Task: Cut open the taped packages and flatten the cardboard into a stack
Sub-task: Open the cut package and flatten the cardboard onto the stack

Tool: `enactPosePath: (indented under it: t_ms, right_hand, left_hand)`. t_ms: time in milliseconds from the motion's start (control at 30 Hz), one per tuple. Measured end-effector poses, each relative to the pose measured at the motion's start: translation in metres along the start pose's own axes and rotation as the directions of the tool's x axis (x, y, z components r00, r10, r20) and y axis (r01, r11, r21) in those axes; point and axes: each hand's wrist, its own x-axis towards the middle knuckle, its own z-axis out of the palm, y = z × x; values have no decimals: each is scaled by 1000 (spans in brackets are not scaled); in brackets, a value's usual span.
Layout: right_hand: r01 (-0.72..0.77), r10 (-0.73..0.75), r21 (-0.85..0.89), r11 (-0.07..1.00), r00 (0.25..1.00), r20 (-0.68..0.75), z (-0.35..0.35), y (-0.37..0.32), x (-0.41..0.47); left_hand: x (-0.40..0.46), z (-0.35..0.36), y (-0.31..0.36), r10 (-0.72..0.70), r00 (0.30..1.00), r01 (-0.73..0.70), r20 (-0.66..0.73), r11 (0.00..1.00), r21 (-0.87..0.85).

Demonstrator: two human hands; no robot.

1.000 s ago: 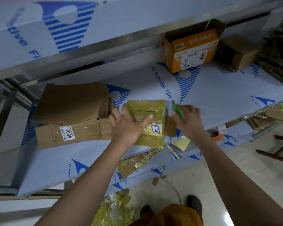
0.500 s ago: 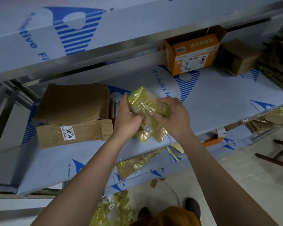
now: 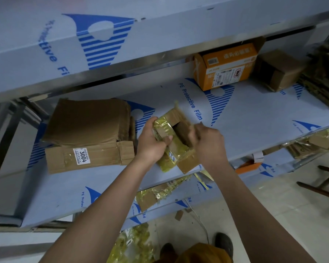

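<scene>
Cardboard stack (image 3: 87, 128), flattened, lies at the left of the film-covered shelf (image 3: 254, 118), with a folded piece labelled 3004 (image 3: 84, 156) in front of it. An orange carton (image 3: 228, 67) and a brown box (image 3: 279, 71) sit at the back right. Near the shelf's front edge, the yellow-taped package (image 3: 174, 139) is open on top. The left hand (image 3: 150, 141) grips its left side, and the right hand (image 3: 209, 141) curls over its right wall.
</scene>
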Motion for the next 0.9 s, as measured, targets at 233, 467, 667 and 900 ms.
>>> enactPosePath:
  t_ms: [233,467,667,900]
  right_hand:
    - [-507,418,654,561,856,305,-15,29,-6]
    - [-461,377,732,503,878,294,-19,19,-9]
    - [-311,297,760,571,941,162,-26,8,1]
    - [-208,194,735,645,975,106,-12,-12,2]
  left_hand:
    - [-5,2,-2,9,997,-14,75,998,60]
    - [-5,8,16,9,992,4,-122,994,110]
    - [-3,-10,30,68,997,-74,-49,989,-129]
    - [-14,-28,10,43,998,-56,-44,926,-372]
